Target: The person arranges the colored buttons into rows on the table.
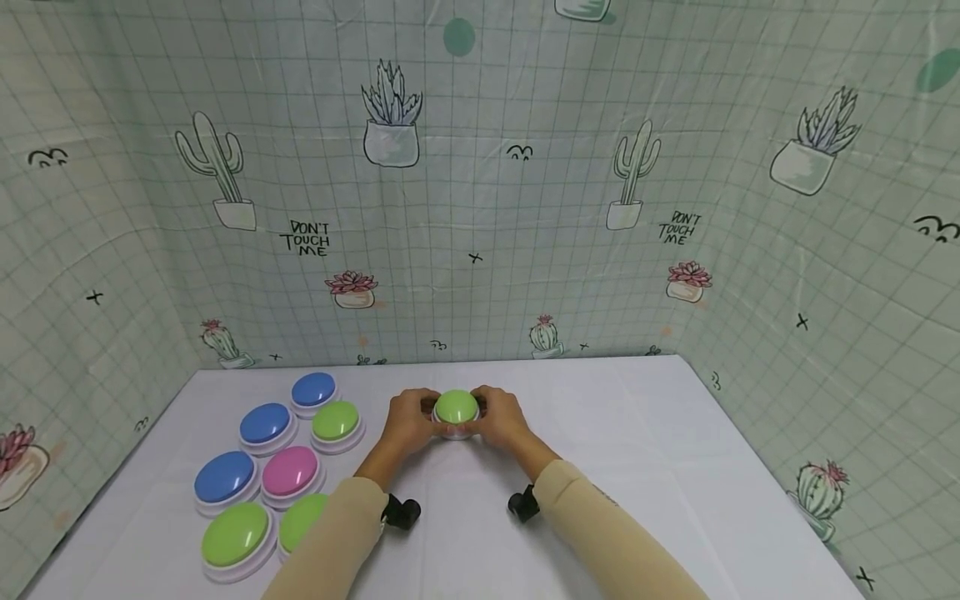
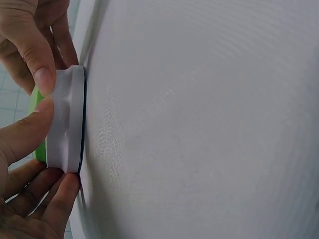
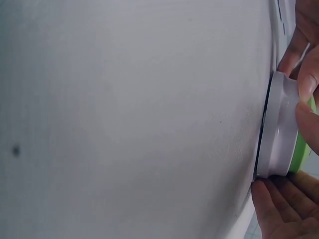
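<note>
Near the back middle of the table, a push button with a green dome (image 1: 457, 407) and a white round base (image 2: 66, 119) is held between both hands. My left hand (image 1: 411, 421) grips its left side, and my right hand (image 1: 501, 417) grips its right side. In the left wrist view the two thumbs nearly meet on the front of the base, with fingers around the sides. The right wrist view shows the base (image 3: 280, 129) at the table surface, with fingertips low beside its bottom edge.
To the left stand more push buttons: three blue ones, such as the nearest blue button (image 1: 225, 477), a pink button (image 1: 290, 472), and three green ones, such as the front green button (image 1: 235, 535). My left sleeve partly covers another green button (image 1: 302, 521). Patterned cloth (image 1: 465, 200) surrounds the white table (image 1: 675, 483).
</note>
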{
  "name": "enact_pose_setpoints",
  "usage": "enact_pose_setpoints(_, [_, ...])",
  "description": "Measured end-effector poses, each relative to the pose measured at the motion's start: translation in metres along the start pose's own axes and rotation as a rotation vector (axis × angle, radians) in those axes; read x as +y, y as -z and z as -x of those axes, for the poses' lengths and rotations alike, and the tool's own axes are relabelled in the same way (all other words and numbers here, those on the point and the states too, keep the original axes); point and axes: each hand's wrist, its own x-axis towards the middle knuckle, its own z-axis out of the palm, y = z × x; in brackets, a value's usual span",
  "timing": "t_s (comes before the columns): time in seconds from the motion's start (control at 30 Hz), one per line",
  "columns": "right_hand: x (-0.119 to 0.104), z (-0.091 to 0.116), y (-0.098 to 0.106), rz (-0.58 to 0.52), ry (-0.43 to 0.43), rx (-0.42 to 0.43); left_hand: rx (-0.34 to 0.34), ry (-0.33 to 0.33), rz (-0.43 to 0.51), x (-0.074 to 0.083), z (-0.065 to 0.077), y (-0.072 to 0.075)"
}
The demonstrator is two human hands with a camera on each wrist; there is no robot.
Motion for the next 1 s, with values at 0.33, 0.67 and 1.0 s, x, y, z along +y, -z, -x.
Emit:
enact_pose_setpoints(0.33, [-0.004,0.004,0.003,0.025,0.02,0.005,0.002,0.01,0.006,0.001,0.001,0.0])
enact_pose_setpoints(0.67, [-0.006,0.01,-0.002,0.006,0.01,0.014,0.002,0.059,-0.027,0.002,0.007,-0.001])
enact_pose_setpoints(1.0, [-0.014,0.015,-0.005,0.047,0.006,0.086,-0.03,0.063,-0.075,0.006,0.025,0.019])
